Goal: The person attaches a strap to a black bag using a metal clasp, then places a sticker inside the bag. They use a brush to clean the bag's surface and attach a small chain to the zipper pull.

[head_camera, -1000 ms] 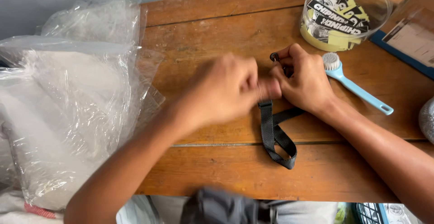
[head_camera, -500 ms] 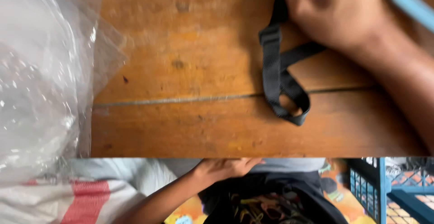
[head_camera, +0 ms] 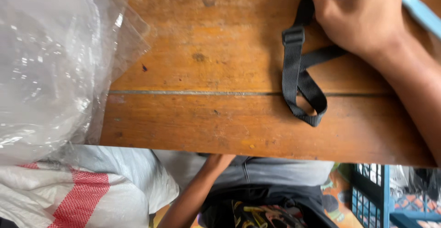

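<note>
Black webbing strap [head_camera: 298, 78] lies on the wooden table [head_camera: 206, 117], its looped end near the front edge and its upper end running under the right hand [head_camera: 363, 16] at the far right. That hand rests curled on the strap, fingers bent over the top end beside a small slider buckle [head_camera: 293, 36]; exactly what the fingertips pinch is hidden. A second ago both hands met over the strap in the middle of the table. Now the left hand has left it: only the left forearm [head_camera: 197, 191] shows, reaching down below the table edge toward the lap, and the hand itself is out of sight, so its state cannot be told. The view has tipped down and nearer, too. A crumpled clear plastic bag [head_camera: 50, 67] covers the left side, a light blue handle [head_camera: 420, 12] pokes in at far right, and a blue crate [head_camera: 372, 196] sits below.
</note>
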